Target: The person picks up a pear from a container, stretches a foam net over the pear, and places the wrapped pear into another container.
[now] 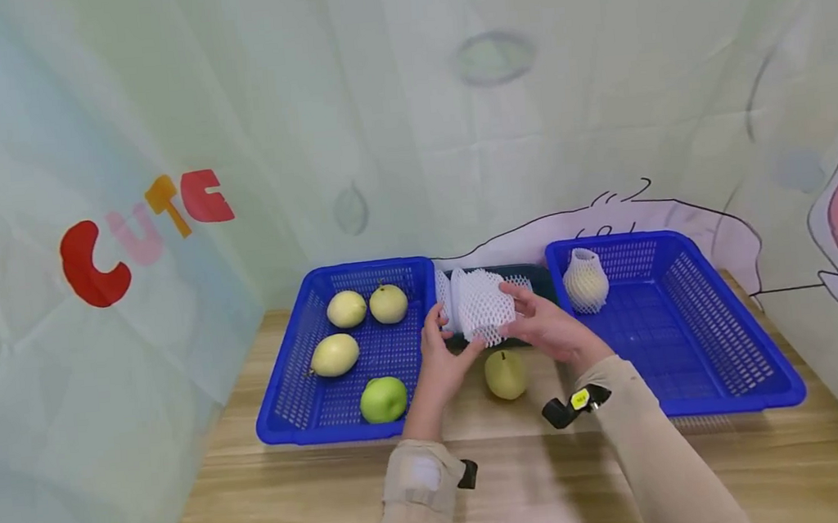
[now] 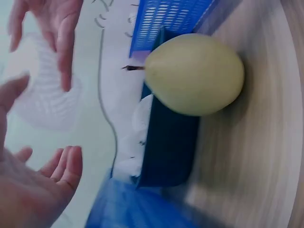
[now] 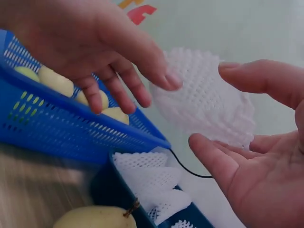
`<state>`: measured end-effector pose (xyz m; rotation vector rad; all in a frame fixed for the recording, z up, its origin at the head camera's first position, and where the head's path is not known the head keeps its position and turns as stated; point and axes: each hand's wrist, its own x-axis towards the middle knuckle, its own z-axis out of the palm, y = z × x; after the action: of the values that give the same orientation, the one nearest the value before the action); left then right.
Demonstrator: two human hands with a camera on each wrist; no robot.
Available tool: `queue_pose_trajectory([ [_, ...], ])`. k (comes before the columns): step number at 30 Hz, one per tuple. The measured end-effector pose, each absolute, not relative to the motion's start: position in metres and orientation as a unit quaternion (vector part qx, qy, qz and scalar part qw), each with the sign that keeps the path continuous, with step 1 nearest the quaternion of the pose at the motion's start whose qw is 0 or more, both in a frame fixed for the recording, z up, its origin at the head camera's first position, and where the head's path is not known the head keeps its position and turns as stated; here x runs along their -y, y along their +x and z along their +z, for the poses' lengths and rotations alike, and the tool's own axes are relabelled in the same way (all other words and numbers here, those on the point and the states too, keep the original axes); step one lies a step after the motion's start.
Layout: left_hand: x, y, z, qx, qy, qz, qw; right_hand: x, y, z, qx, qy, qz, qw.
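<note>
Backdrop (image 1: 409,131) lettered "CUTE" (image 1: 146,250), right hand (image 1: 556,329) holding foam net (image 1: 483,302), left hand (image 1: 442,366) beside

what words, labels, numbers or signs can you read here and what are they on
"CUTE": coloured letters on the wall covering, left side.
Unreadable: marking on the yellow label of the black wrist device, right wrist; too small.
</note>
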<state>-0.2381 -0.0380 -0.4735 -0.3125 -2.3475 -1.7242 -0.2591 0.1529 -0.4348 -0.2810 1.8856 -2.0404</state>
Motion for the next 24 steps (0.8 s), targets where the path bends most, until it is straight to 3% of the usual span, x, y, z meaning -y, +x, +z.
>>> queue_pose_trajectory([
  [3, 0.031, -0.242, -0.473, 0.79, -0.084, -0.601, 0.093, -0.149, -0.257, -0.442, -0.724, -0.09, -0.664, 0.164],
  [8, 0.024, -0.243, -0.472, 0.762, -0.08, -0.638, 0.078, -0.144, -0.256, -0.452, -0.835, -0.062, -0.537, 0.1],
  [11, 0.023, -0.241, -0.471, 0.643, -0.056, -0.764, 0.002, -0.142, -0.255, -0.457, -0.82, -0.025, -0.565, 0.085],
  [17, 0.03, -0.24, -0.466, 0.266, 0.008, -0.953, -0.144, -0.154, -0.251, -0.463, -0.599, -0.046, -0.786, 0.15],
  [24, 0.035, -0.243, -0.466, 0.277, 0.003, -0.941, -0.196, -0.163, -0.247, -0.458, -0.424, -0.149, -0.868, 0.21],
])
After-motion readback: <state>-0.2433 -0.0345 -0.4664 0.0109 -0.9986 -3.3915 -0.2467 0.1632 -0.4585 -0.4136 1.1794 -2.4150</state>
